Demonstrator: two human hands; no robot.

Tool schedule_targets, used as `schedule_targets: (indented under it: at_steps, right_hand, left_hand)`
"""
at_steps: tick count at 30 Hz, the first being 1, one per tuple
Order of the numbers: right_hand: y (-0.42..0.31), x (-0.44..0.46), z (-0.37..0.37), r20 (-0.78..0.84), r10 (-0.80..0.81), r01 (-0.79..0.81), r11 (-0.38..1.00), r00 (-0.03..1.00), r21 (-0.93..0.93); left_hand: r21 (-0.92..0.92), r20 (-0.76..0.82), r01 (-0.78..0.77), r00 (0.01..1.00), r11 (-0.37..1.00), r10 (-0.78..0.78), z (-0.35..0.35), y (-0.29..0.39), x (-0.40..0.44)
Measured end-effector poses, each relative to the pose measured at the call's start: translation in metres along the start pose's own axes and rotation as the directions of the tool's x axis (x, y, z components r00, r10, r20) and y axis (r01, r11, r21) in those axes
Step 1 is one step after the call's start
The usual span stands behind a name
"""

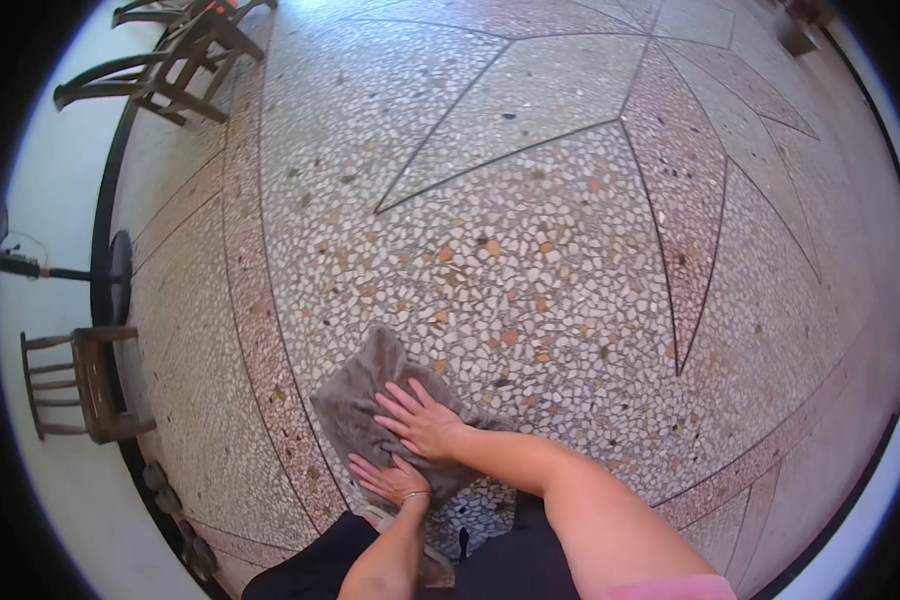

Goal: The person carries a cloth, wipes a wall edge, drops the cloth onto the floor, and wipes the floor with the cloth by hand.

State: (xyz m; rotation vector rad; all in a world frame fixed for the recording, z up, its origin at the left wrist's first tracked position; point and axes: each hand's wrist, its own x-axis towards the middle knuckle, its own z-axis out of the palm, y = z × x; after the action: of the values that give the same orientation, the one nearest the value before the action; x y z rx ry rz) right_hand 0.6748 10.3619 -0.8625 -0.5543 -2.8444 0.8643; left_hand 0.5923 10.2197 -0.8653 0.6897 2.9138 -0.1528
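Observation:
A grey-brown cloth (355, 390) lies spread on the speckled stone floor (500, 270), with a few folds in it. My right hand (425, 420) rests flat on the middle of the cloth, fingers spread and pointing to the upper left. Just below it, my left hand (390, 478) presses on the cloth's near part, its fingers also stretched out. A thin bracelet (416, 494) circles my left wrist. Part of the cloth's near and right edge is hidden behind my hands and right forearm.
A small wooden chair (95, 385) stands by the left wall, near a dark stand with a round base (120, 275). Larger wooden chairs (175, 65) are at the upper left. Several dark round objects (180, 525) line the lower left wall. My knees in dark clothing (315, 560) are close below.

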Motion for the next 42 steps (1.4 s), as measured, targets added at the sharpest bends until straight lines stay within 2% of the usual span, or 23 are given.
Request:
schedule_targets:
  at_steps: [3, 5, 7, 9, 11, 13, 14, 15, 16, 17, 19, 21, 22, 23, 25, 26, 28, 31, 35, 38, 40, 41, 42]
  right_hand:
    - [0.000, -0.002, 0.003, -0.063, -0.016, 0.017, 0.999, 0.998, 0.028]
    - [0.011, 0.007, -0.005, -0.025, -0.036, 0.037, 0.998, 0.999, 0.046]
    - [0.032, 0.008, -0.030, -0.112, 0.170, -0.169, 0.985, 0.979, 0.018]
    - [0.050, -0.001, -0.047, -0.214, 0.384, -0.393, 0.920, 0.898, 0.002]
    - [0.067, -0.024, -0.058, -0.299, 0.574, -0.610, 0.792, 0.762, -0.034]
    - [0.081, -0.050, -0.069, -0.310, 0.716, -0.762, 0.645, 0.625, -0.047]
    - [0.088, -0.053, -0.075, -0.305, 0.714, -0.760, 0.648, 0.631, -0.056]
    - [0.094, -0.055, -0.080, -0.360, 0.754, -0.820, 0.570, 0.550, -0.058]
    - [0.097, -0.056, -0.082, -0.405, 0.785, -0.869, 0.491, 0.469, -0.055]
    - [0.100, -0.051, -0.084, -0.375, 0.789, -0.863, 0.501, 0.486, -0.064]
    - [0.120, -0.025, -0.093, -0.465, 0.800, -0.921, 0.374, 0.381, -0.110]
    - [0.154, 0.008, -0.105, -0.494, 0.819, -0.955, 0.282, 0.291, -0.093]
    - [0.174, 0.026, -0.109, -0.513, 0.811, -0.958, 0.267, 0.282, -0.105]
    - [0.194, 0.042, -0.113, -0.533, 0.802, -0.962, 0.246, 0.270, -0.117]
    - [0.220, 0.065, -0.131, -0.496, 0.806, -0.946, 0.275, 0.324, -0.171]
    - [0.231, 0.071, -0.134, -0.486, 0.811, -0.945, 0.269, 0.327, -0.186]
    - [0.244, 0.078, -0.139, -0.499, 0.729, -0.883, 0.362, 0.469, -0.300]
    - [0.250, 0.080, -0.138, -0.499, 0.708, -0.864, 0.368, 0.499, -0.343]
    - [0.241, 0.087, -0.135, -0.508, 0.690, -0.857, 0.402, 0.516, -0.324]
    - [0.212, 0.109, -0.123, -0.441, 0.674, -0.805, 0.478, 0.593, -0.352]
    - [0.186, 0.129, -0.109, -0.411, 0.647, -0.766, 0.530, 0.642, -0.363]
    - [0.173, 0.137, -0.102, -0.401, 0.626, -0.744, 0.561, 0.668, -0.363]
    - [0.159, 0.144, -0.097, -0.381, 0.613, -0.721, 0.600, 0.693, -0.346]
  left_hand:
    - [0.052, 0.036, 0.084, 0.996, 0.995, -0.085, -0.005, 0.012, -0.001]
    - [0.060, 0.082, 0.112, 0.990, 0.992, -0.116, -0.010, 0.025, 0.012]
    - [0.027, 0.029, -0.055, 0.998, 0.998, 0.054, -0.013, 0.058, 0.032]
    - [0.086, 0.122, -0.216, 0.971, 0.973, 0.205, -0.018, 0.099, 0.066]
    - [-0.039, 0.066, -0.514, 0.854, 0.857, 0.515, -0.032, 0.144, 0.089]
    - [-0.089, 0.015, -0.811, 0.580, 0.579, 0.814, -0.046, 0.187, 0.110]
    - [-0.110, 0.018, -0.882, 0.460, 0.459, 0.888, -0.052, 0.207, 0.119]
    - [-0.133, 0.018, -0.933, 0.336, 0.335, 0.942, -0.058, 0.228, 0.129]
    - [-0.141, -0.011, -0.952, 0.275, 0.271, 0.961, -0.063, 0.247, 0.137]
    - [-0.147, -0.028, -0.967, 0.216, 0.210, 0.976, -0.065, 0.261, 0.143]
    - [-0.172, -0.068, -0.973, 0.165, 0.151, 0.984, -0.063, 0.287, 0.155]
    - [-0.168, -0.039, -0.972, 0.172, 0.163, 0.984, -0.065, 0.317, 0.167]
    - [-0.098, -0.030, -0.977, 0.194, 0.191, 0.980, -0.063, 0.332, 0.172]
    - [-0.105, -0.058, -0.970, 0.227, 0.221, 0.972, -0.059, 0.347, 0.180]
    - [-0.021, -0.071, -0.958, 0.287, 0.286, 0.955, -0.057, 0.366, 0.196]
    - [-0.038, -0.062, -0.956, 0.291, 0.290, 0.955, -0.055, 0.371, 0.200]
    - [-0.044, -0.075, -0.935, 0.354, 0.351, 0.932, -0.055, 0.372, 0.207]
    - [-0.115, -0.138, -0.905, 0.423, 0.410, 0.896, -0.053, 0.357, 0.210]
    - [-0.157, -0.264, -0.905, 0.423, 0.395, 0.867, -0.047, 0.314, 0.226]
    - [-0.112, -0.217, -0.919, 0.393, 0.377, 0.894, -0.054, 0.272, 0.241]
    - [-0.039, -0.026, -0.907, 0.421, 0.420, 0.906, -0.066, 0.244, 0.253]
    - [-0.036, -0.030, -0.906, 0.422, 0.421, 0.906, -0.071, 0.228, 0.261]
    - [0.005, 0.045, -0.909, 0.416, 0.416, 0.908, -0.075, 0.212, 0.269]
